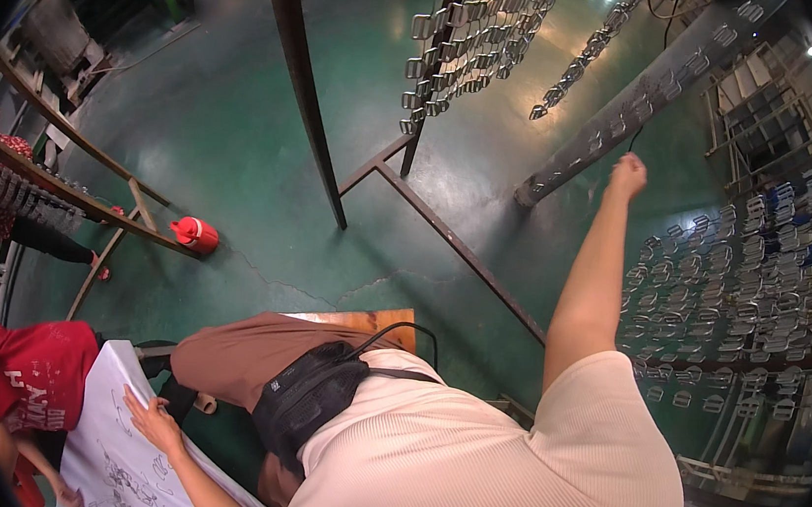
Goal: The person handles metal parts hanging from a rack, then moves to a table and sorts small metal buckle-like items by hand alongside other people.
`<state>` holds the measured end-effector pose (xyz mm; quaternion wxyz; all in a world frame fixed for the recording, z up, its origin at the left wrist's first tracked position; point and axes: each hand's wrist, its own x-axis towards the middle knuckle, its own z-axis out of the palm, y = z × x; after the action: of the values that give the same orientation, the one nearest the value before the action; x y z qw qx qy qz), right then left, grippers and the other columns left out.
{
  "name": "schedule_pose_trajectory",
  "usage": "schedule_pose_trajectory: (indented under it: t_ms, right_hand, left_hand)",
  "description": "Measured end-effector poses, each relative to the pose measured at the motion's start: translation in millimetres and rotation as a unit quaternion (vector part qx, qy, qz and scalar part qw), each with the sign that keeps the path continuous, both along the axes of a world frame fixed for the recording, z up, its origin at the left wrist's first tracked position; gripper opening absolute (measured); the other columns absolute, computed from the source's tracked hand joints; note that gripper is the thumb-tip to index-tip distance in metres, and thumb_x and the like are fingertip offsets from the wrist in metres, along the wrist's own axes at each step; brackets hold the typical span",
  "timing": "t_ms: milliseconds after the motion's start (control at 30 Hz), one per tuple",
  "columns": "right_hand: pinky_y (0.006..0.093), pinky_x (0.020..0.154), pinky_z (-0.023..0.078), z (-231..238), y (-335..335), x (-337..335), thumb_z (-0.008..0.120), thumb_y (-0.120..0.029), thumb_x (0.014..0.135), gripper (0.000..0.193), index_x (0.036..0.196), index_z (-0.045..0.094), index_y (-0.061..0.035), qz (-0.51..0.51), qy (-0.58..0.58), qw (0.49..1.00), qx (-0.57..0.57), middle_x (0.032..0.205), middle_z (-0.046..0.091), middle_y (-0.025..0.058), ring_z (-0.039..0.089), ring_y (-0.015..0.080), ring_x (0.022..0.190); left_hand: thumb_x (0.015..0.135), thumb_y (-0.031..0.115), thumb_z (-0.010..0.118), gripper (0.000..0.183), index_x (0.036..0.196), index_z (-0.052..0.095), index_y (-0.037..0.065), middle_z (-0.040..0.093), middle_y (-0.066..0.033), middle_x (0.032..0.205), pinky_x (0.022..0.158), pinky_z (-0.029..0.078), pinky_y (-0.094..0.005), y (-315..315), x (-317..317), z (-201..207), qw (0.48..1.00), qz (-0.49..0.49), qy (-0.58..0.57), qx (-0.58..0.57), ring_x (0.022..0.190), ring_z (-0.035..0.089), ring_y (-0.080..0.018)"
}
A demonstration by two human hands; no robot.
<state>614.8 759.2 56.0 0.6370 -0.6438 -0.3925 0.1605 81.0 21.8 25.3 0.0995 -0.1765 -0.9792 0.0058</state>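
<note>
My left hand (151, 422) lies open, fingers stretched out, on a white-covered tabletop (105, 390). Small dark wire-like pieces (120, 476) are scattered over that surface below the hand. My right arm stretches far forward, and my right hand (630, 175) is closed in the air beside a thick grey post (607, 126). A thin dark line, like a cord or wire, rises from the right fingers; what they grip is too small to make out. Rows of linked metal buckles (739, 289) hang to the right of this arm.
More buckle strings (468, 42) hang ahead from a dark metal frame (456, 244). A red jug (194, 234) stands on the green floor (213, 114). A person in a red shirt (48, 364) sits at the table's left; another person (0, 161) is beyond a curved rack.
</note>
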Motion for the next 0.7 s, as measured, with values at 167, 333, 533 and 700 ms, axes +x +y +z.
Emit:
schedule_pose_trajectory:
  t_ms: [167,333,533,700]
  right_hand:
    - [0.0285,0.074,0.047,-26.2,-29.9,-34.3,0.069,-0.009,0.066,0.030,0.095,0.064,-0.0037,0.171,-0.068,0.971,-0.152,0.089,0.064,0.0078,0.060,0.0160,0.082]
    - [0.0266,0.072,0.047,-4.1,-43.5,-60.3,0.068,-0.007,0.066,0.027,0.092,0.065,-0.0046,0.207,-0.084,0.959,-0.172,0.086,0.065,0.0060,0.061,0.0142,0.079]
    - [0.0237,0.066,0.047,-7.5,-37.3,-66.1,0.070,-0.009,0.067,0.019,0.085,0.067,-0.0047,0.181,-0.059,0.972,-0.136,0.075,0.066,0.0034,0.061,0.0107,0.066]
    - [0.0241,0.062,0.046,-2.4,-47.5,-75.0,0.071,-0.014,0.068,0.018,0.083,0.067,-0.0046,0.141,-0.060,0.981,-0.121,0.072,0.065,0.0043,0.059,0.0107,0.063]
  left_hand:
    - [0.073,0.000,0.050,0.010,0.071,0.054,0.009,0.018,-0.0027,0.144,0.101,0.021,-0.0522,-6.6,-1.4,1.4,1.000,-0.006,0.005,0.006,0.131,0.018,-0.0277]
    - [0.071,-0.001,0.053,0.011,0.068,0.057,0.010,0.021,-0.0045,0.142,0.097,0.027,-0.0482,-2.2,-1.7,1.5,0.999,-0.009,0.032,-0.008,0.130,0.021,-0.0263]
    - [0.072,-0.001,0.051,0.012,0.069,0.056,0.009,0.020,-0.0040,0.143,0.100,0.023,-0.0493,2.0,0.4,6.0,1.000,-0.004,0.012,-0.011,0.131,0.019,-0.0272]
    - [0.073,-0.002,0.050,0.012,0.069,0.056,0.008,0.020,-0.0036,0.143,0.101,0.021,-0.0498,-1.2,-0.6,7.6,1.000,-0.002,0.002,0.000,0.131,0.019,-0.0272]
